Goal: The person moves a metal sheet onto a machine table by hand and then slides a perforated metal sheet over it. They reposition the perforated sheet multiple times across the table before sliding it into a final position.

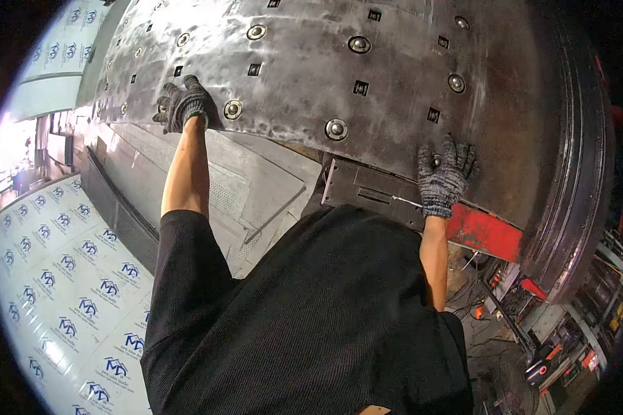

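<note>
A large grey metal machine table (pixel 291 90), dotted with ball rollers (pixel 336 129) and small square holes, fills the upper view. My left hand (pixel 183 104), in a grey knitted glove, rests near the table's front edge at the left with its fingers apart. Further right, my right hand (pixel 447 173), gloved the same way, lies flat on the table with fingers spread, over one of the ball rollers. Neither hand holds anything.
White sheets printed with blue logos (pixel 69 277) are at the left. Metal plates (pixel 242 187) lie below the table. A red panel (pixel 484 232) is under my right hand's side. Cables and tools (pixel 491 332) clutter the lower right floor.
</note>
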### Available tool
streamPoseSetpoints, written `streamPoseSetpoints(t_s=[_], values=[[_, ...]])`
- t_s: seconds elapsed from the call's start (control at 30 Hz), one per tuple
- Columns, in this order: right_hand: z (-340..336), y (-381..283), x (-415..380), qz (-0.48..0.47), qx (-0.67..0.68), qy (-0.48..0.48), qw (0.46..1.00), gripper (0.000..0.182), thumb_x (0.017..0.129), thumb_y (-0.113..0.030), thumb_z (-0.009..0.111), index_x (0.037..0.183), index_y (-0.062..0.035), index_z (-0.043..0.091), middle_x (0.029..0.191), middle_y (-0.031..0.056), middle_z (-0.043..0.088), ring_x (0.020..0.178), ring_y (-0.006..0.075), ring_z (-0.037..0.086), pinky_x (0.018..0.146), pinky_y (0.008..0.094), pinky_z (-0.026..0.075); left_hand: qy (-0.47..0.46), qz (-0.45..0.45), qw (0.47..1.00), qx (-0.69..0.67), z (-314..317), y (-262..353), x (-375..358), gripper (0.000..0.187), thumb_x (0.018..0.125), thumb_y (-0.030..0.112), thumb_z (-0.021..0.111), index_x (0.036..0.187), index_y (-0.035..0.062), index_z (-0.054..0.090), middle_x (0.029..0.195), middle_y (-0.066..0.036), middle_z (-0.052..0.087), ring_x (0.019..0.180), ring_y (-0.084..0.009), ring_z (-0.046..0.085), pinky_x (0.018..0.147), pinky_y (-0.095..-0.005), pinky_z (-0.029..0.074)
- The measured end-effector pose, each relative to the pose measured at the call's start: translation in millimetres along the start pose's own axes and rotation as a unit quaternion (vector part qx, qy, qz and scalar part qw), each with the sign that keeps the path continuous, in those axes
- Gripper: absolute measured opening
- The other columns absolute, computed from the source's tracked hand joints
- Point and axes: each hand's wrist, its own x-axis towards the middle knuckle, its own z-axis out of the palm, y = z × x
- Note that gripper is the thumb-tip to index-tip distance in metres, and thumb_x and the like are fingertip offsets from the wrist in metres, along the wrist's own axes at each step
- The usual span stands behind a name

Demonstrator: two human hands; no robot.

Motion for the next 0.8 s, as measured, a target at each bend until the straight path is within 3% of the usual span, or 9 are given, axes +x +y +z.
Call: streamPoseSetpoints(t_s=[0.33, 0.57, 0.8], values=[[-1, -2, 3, -0.005, -0.010, 0.018, 1.000, 0.067, 0.093, -0.055, 0.074, 0.146, -0.0145, 0.066, 0.154, 0.0222, 0.057, 0.149, 0.0456, 0.045, 0.127, 0.0645, 0.026, 0.015, -0.009, 1.000, -0.005, 2, 2, 2, 0.084, 0.107, 0.071, 0.033, 0.174, 0.0200, 0.026, 0.179, -0.023, 0.021, 0.161, -0.0553, 0.021, 0.125, -0.0735, 0.025], [5, 1, -1, 0.005, 0.008, 0.038, 0.999, 0.069, 0.092, -0.055, 0.076, 0.148, -0.0165, 0.066, 0.154, 0.0228, 0.058, 0.151, 0.0476, 0.043, 0.129, 0.0641, 0.025, 0.026, 0.003, 1.000, 0.000, 1, 2, -2, 0.087, 0.106, 0.072, 0.033, 0.173, 0.0174, 0.029, 0.177, -0.022, 0.028, 0.161, -0.0542, 0.024, 0.129, -0.0676, 0.022], [11, 3, -1, 0.006, 0.018, 0.051, 0.999, 0.051, 0.095, -0.041, 0.075, 0.140, -0.0155, 0.070, 0.153, 0.0227, 0.059, 0.147, 0.0474, 0.047, 0.127, 0.0639, 0.029, 0.028, -0.005, 1.000, 0.007, 0, 1, -1, 0.087, 0.106, 0.072, 0.033, 0.173, 0.0174, 0.029, 0.177, -0.022, 0.028, 0.161, -0.0546, 0.025, 0.128, -0.0685, 0.023]])
